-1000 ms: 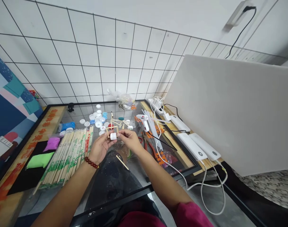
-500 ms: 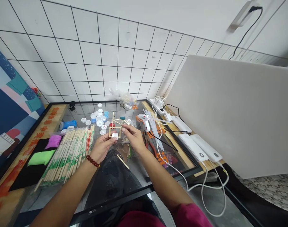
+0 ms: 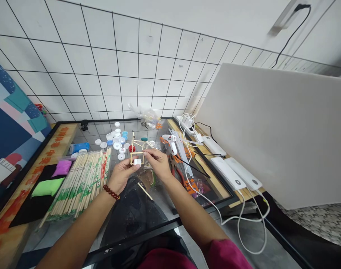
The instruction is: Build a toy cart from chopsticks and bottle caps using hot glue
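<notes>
A small frame of wooden sticks (image 3: 137, 153) is held up over the glass tabletop between my two hands. My left hand (image 3: 122, 172) grips its lower left side, with a small white block (image 3: 137, 162) at the thumb tip. The fingertips of my right hand (image 3: 157, 161) pinch the frame's right end near its top bar. Whether a separate stick is in that pinch I cannot make out. Below the hands lies a loose stick (image 3: 145, 191) on the glass.
Packed chopsticks (image 3: 77, 183) lie left, beside green (image 3: 47, 187) and purple (image 3: 62, 168) packets. Bottle caps (image 3: 117, 145) are scattered behind. To the right are a glue gun (image 3: 170, 142), glue sticks (image 3: 184, 153), pliers (image 3: 179, 172), white power banks (image 3: 228, 173) and trailing cables.
The wooden frame has turned slightly in my hands, and the white block has shifted a little to the right. Both hands keep their grip.
</notes>
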### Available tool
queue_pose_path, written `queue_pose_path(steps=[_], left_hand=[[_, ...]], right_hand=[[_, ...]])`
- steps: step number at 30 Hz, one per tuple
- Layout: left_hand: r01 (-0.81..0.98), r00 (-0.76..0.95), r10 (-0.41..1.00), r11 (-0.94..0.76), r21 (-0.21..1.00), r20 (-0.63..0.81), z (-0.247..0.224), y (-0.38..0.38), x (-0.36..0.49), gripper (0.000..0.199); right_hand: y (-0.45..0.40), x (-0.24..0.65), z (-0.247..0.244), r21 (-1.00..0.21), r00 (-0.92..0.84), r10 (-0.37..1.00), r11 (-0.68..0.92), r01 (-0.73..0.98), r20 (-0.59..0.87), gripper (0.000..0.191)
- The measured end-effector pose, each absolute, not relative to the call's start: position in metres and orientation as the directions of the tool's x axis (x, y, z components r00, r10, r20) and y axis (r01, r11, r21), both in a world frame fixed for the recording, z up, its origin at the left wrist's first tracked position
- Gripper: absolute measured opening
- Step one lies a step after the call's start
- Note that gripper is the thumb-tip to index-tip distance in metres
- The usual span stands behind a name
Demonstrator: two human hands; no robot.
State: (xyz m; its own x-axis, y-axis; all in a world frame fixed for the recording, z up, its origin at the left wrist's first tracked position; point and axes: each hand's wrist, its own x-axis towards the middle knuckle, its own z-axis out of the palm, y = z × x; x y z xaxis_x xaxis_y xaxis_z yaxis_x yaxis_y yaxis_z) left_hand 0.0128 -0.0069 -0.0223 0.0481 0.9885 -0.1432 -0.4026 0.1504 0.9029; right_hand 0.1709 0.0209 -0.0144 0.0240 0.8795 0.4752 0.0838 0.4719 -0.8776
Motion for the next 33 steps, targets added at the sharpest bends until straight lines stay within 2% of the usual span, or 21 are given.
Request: queue_pose_path(steps=[3,9,13,20,28,30,33], left_hand=[[-0.414,0.050,0.989,0.150,0.898,-0.143,-0.0232,-0.0067,0.0125,0.048],[-0.421,0.032,0.993,0.118,0.899,-0.115,-0.0222,-0.0058,0.0113,0.048],[-0.395,0.014,0.997,0.072,0.916,-0.072,-0.0242,-0.0056,0.0125,0.048],[-0.373,-0.016,0.997,0.068,0.925,-0.079,-0.0271,-0.0069,0.0166,0.047],[-0.417,0.010,0.996,0.088,0.905,-0.092,-0.0252,-0.0063,0.0147,0.048],[-0.416,0.012,0.995,0.093,0.904,-0.097,-0.0239,-0.0060,0.0132,0.048],[-0.415,0.018,0.995,0.096,0.905,-0.098,-0.0232,-0.0053,0.0111,0.047]], right_hand=[[0.0195,0.1705,-0.0134,-0.867,-0.002,0.870,0.491,0.079,0.493,0.019],[0.0220,0.1666,-0.0204,-0.938,-0.017,0.940,0.339,-0.076,0.341,0.035],[0.0231,0.1653,-0.0227,-0.952,-0.003,0.955,0.296,-0.081,0.298,0.029],[0.0202,0.1659,-0.0171,-0.932,0.039,0.933,0.361,-0.045,0.359,0.015],[0.0179,0.1689,-0.0129,-0.862,0.017,0.865,0.498,0.096,0.502,0.013],[0.0183,0.1682,-0.0141,-0.870,-0.003,0.871,0.490,0.058,0.490,0.018],[0.0194,0.1666,-0.0174,-0.889,-0.020,0.888,0.458,-0.021,0.459,0.037]])
